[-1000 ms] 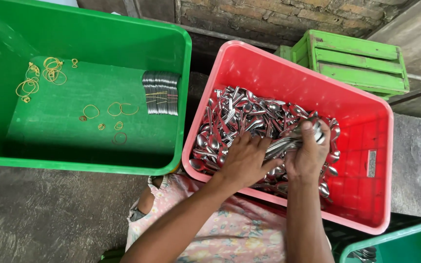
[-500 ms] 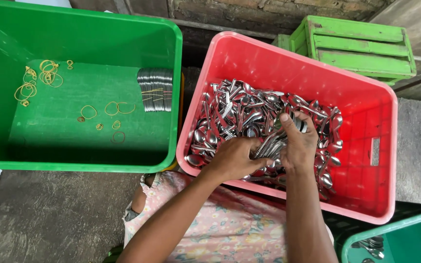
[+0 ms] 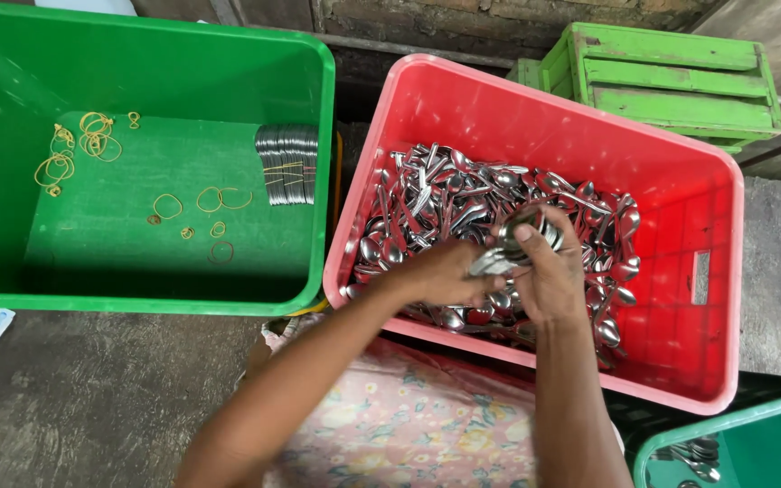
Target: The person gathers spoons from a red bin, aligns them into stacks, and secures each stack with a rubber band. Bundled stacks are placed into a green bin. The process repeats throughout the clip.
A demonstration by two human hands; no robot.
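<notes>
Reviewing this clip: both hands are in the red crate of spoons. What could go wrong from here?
1. The right hand clutches a loose bunch of spoons; some could slip back into the heap in the red crate.
2. The left hand digs among jumbled metal, so the fingers might get pinched or scraped.
3. Rubber bands lie scattered in the green crate, a far reach away.

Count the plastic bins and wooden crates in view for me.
4. A large green plastic bin sits at left, a red plastic bin of metal spoons in the middle, a green slatted wooden crate at upper right, and a green bin corner at lower right. Others may lie outside the frame.
</notes>
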